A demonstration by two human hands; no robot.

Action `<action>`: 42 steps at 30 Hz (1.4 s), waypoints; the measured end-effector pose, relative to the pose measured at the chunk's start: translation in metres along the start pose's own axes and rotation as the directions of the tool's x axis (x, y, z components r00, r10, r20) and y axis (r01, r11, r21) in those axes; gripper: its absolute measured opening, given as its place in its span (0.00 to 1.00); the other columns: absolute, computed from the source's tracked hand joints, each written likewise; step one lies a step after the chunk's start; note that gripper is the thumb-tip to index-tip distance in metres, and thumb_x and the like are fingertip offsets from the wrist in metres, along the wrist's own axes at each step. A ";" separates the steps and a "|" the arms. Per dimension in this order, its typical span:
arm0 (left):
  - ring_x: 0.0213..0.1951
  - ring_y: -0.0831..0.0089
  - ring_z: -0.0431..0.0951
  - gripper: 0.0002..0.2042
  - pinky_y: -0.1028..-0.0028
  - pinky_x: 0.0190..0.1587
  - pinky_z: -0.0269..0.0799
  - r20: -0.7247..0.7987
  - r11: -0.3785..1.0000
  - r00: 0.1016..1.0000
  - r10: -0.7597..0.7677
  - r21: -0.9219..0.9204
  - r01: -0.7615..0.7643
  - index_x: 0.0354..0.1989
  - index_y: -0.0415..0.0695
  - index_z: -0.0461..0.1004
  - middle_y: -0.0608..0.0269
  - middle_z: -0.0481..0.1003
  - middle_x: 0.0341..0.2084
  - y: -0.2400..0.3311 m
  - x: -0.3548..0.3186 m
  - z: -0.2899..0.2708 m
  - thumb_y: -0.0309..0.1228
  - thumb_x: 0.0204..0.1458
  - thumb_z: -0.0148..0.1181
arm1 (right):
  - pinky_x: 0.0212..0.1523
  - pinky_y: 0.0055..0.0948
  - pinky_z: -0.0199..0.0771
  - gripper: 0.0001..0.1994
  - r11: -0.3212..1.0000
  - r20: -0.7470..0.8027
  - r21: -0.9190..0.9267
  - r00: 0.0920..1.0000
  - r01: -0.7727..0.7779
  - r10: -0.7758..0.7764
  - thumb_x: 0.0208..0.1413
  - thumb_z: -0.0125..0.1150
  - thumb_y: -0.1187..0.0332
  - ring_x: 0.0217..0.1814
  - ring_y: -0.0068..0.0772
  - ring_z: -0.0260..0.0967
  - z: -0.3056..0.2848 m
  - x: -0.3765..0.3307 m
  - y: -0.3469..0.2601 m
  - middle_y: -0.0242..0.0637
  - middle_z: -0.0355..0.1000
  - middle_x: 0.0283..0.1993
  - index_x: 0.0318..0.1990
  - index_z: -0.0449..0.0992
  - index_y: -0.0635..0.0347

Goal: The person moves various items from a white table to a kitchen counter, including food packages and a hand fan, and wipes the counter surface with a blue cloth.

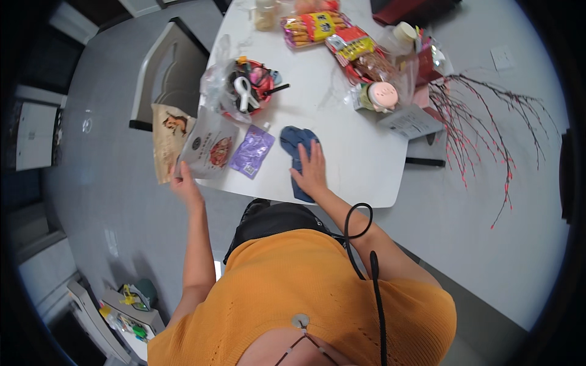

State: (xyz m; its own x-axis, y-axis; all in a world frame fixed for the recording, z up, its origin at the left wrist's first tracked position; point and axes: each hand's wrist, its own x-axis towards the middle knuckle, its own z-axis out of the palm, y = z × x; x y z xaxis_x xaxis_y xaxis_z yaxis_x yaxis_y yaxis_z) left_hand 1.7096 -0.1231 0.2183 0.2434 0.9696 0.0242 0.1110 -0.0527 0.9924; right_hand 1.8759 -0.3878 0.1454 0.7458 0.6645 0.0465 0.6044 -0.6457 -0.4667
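At the table's left edge my left hand (187, 188) is closed on the lower corner of a light grey printed packaging bag (210, 146). A tan paper-like bag (165, 143) with a dark picture hangs right beside it, past the table edge; whether the two are joined I cannot tell. My right hand (312, 169) lies flat with fingers spread on a folded dark blue cloth (299, 135) near the front edge. Between the grey bag and the cloth lies a purple spouted pouch (253, 151).
Behind the pouch stands a red basket (265, 102) of small items, with clear plastic (215, 82) on its left. Snack packs (314, 27), a pink-lidded jar (383, 96) and a grey-white box (412, 121) sit farther back. Red-budded branches (488, 128) spread rightward. A chair (174, 73) stands left.
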 end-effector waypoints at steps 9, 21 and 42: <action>0.35 0.76 0.72 0.13 0.76 0.41 0.67 -0.132 0.997 0.988 0.075 0.046 -0.070 0.37 0.33 0.70 0.59 0.74 0.35 0.003 -0.013 0.013 0.33 0.56 0.52 | 0.64 0.43 0.46 0.21 0.983 0.003 -0.039 0.984 0.180 -0.180 0.51 0.52 0.68 0.66 0.43 0.47 -0.002 -0.014 0.012 0.41 0.54 0.62 0.55 0.66 0.40; 0.30 0.79 0.70 0.11 0.76 0.34 0.68 -0.415 0.977 0.903 0.108 -0.125 -0.174 0.32 0.35 0.69 0.61 0.73 0.29 0.051 -0.049 0.017 0.33 0.56 0.53 | 0.64 0.43 0.47 0.19 0.977 0.025 -0.089 0.981 0.196 -0.195 0.52 0.44 0.70 0.65 0.43 0.50 -0.035 -0.021 0.102 0.40 0.58 0.59 0.52 0.68 0.43; 0.33 0.82 0.70 0.10 0.80 0.37 0.66 -0.159 0.954 0.941 0.300 0.034 -0.298 0.39 0.36 0.72 0.66 0.74 0.32 -0.005 -0.018 0.026 0.31 0.55 0.54 | 0.63 0.41 0.50 0.24 0.940 -0.115 -0.259 0.973 -0.223 0.200 0.50 0.54 0.73 0.66 0.45 0.47 -0.079 -0.102 0.168 0.42 0.53 0.63 0.56 0.64 0.44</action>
State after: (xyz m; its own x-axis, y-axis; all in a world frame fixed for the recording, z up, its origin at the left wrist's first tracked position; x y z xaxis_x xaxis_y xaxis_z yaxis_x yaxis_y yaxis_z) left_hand 1.7294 -0.1466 0.2098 0.1092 0.9343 0.3395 0.0659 -0.3476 0.9353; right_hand 1.9229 -0.5937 0.1317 0.8787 0.4744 0.0534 0.4738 -0.8527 -0.2200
